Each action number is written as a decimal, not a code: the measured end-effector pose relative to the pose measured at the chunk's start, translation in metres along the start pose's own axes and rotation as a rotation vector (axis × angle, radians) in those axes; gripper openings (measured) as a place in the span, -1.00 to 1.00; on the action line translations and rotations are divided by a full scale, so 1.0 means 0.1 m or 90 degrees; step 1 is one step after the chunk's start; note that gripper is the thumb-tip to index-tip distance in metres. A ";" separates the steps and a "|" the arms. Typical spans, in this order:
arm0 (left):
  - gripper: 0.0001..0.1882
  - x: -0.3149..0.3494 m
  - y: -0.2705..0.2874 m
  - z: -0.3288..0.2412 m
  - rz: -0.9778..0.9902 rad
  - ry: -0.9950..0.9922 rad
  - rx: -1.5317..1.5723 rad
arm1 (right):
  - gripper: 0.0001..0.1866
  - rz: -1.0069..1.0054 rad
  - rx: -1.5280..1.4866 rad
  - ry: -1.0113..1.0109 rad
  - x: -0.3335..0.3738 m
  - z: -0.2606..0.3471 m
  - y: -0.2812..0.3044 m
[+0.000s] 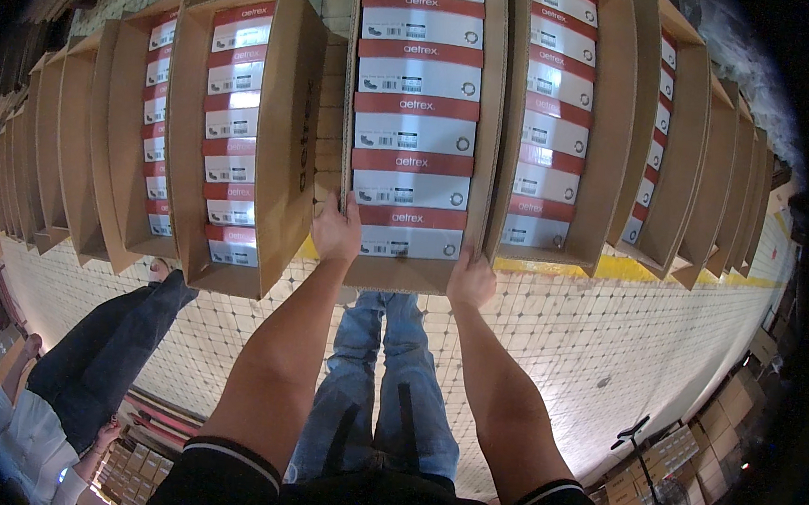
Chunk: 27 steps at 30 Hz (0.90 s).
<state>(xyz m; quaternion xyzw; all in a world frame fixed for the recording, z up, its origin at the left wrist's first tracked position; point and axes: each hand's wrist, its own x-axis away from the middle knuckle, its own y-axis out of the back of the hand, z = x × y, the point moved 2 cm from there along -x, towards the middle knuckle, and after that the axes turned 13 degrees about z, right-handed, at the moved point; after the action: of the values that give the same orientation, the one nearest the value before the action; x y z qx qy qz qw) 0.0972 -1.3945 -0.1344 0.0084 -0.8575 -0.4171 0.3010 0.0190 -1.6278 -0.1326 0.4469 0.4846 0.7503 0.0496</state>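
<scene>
At the near end of the middle carton (410,273), standing open on the tiled floor (605,342) just ahead of the person's feet, the left hand (336,232) is clasping the carton's left corner and the right hand (471,281) is pressing its fingers (468,257) around the right corner. With only the near end being gripped, the long carton could be sagging or tipping if raised, spilling its red-and-white boxes (411,176), or scraping the tightly neighbouring cartons (244,138) beyond.

Tiled floor (605,342) under open cardboard cartons (282,131)
</scene>
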 end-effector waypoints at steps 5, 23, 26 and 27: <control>-0.63 0.01 0.00 -0.02 -0.019 -0.018 -0.004 | -0.38 0.023 -0.016 -0.016 -0.01 -0.01 -0.01; -0.65 0.03 0.02 -0.05 -0.009 -0.015 0.024 | -0.38 -0.039 -0.018 0.027 -0.01 -0.04 -0.06; -0.64 0.07 0.02 -0.02 0.048 0.052 -0.036 | -0.39 -0.015 0.017 -0.004 0.05 -0.07 -0.05; -0.64 0.07 0.03 -0.02 0.035 0.026 -0.031 | -0.39 -0.025 -0.001 0.018 0.05 -0.07 -0.05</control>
<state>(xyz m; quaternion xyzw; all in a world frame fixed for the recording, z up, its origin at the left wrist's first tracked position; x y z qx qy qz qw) 0.0934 -1.3964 -0.1280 -0.0141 -0.8408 -0.4291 0.3298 0.0093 -1.6274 -0.1345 0.4263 0.4933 0.7560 0.0579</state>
